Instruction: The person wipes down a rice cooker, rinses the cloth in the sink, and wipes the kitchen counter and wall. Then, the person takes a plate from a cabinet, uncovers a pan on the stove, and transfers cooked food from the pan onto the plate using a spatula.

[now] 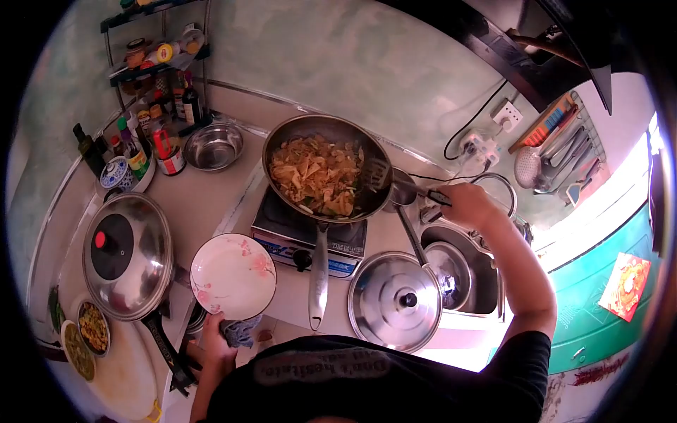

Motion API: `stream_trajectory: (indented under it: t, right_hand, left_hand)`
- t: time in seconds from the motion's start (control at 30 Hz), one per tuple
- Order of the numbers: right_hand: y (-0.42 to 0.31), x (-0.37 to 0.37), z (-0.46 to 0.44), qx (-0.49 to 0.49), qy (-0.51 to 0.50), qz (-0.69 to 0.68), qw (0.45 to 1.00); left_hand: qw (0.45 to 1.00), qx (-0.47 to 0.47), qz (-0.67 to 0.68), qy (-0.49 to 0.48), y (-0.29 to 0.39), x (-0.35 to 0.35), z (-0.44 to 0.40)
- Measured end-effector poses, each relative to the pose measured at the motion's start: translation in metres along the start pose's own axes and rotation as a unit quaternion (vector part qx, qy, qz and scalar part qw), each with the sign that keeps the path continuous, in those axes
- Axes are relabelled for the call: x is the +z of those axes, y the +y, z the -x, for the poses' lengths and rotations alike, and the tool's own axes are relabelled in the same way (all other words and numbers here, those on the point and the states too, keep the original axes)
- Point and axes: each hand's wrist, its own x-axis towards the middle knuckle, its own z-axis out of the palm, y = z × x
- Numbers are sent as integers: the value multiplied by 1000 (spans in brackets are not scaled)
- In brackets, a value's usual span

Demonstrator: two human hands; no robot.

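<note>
My left hand (217, 341) grips the lower rim of a white plate (233, 275) with pink flowers, and nothing lies on it. A dark grey cloth (240, 331) is at that hand, beneath the rim. Closed round the handle of a slotted spatula (376, 174), my right hand (464, 204) reaches in from the right. The spatula's blade is inside the frying pan (319, 225), at its right side. Browned sliced food (321, 173) with bits of green fills much of the pan, which sits on a portable gas stove (303, 247). The plate is apart from the pan, at its lower left.
A lidded pan (144, 264) stands left; below it are two food dishes (93, 328) on a cutting board (127, 363). A steel lid (384, 310) and ladle (411, 236) lie beside the sink (486, 282). Sauce bottles (166, 144) and a metal bowl (214, 146) stand at the back left.
</note>
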Motion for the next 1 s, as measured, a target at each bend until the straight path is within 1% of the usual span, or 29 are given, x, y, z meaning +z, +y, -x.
stream_trajectory:
  t: [0.07,0.1,0.17,0.2,0.27,0.3,0.33,0.37,0.4,0.47,0.5,0.53,0.57,0.6,0.67,0.77,0.8,0.87,0.93,1.0]
  right_hand:
    - [12,8,-10,-65,-93,-151,982]
    - [12,17,-15,-65,-93,-151,982]
    - [10,45,-27,-47,-119,-250,960]
    - [5,62,-31,-48,-118,-251,960]
    - [-18,92,-32,-33,-98,-418,902]
    - [-30,92,-30,-36,-97,-421,901]
    - [-43,89,-28,-6,-127,-506,853]
    - [-53,88,-25,24,-156,-586,794]
    - [-60,89,-21,23,-155,-590,792]
    - [-69,92,-15,32,-114,-632,765]
    - [-73,95,-13,31,-113,-633,765]
    - [-78,99,-12,26,-96,-652,752]
    - [-82,102,-12,21,-78,-670,738]
    - [-89,107,-13,20,-77,-672,736]
    - [-102,114,-15,42,-18,-675,736]
    - [-106,110,-9,45,-19,-689,723]
    - [-107,113,-8,44,-19,-691,722]
    - [-107,119,-4,45,-8,-723,689]
    - [-106,121,0,44,-7,-722,691]
    - [-107,124,3,42,-5,-721,692]
  left_hand:
    - [1000,-9,10,8,9,2,2]
    - [1000,10,-14,2,10,0,3]
    - [999,30,-39,-4,5,-5,3]
    - [999,-33,36,1,-1,-9,1]
    - [990,-90,109,8,0,-9,-3]
    - [972,-154,178,21,8,-7,-5]
    - [945,-215,246,32,16,-4,-7]
    - [946,-211,242,33,22,-1,-9]
    - [950,-198,239,36,28,3,-9]
    - [954,-182,236,38,29,6,-11]
    - [958,-174,227,32,27,7,-11]
    - [962,-165,217,27,25,8,-12]
    - [962,-164,215,27,25,9,-12]
    - [959,-179,217,23,26,9,-13]
    - [957,-192,214,19,28,9,-12]
    - [976,-150,157,-2,28,10,-10]
    - [977,-133,168,9,23,9,-11]
    - [977,-115,178,19,19,7,-13]
    - [967,-183,176,16,18,-1,-17]
    - [964,-186,191,15,12,-5,-20]
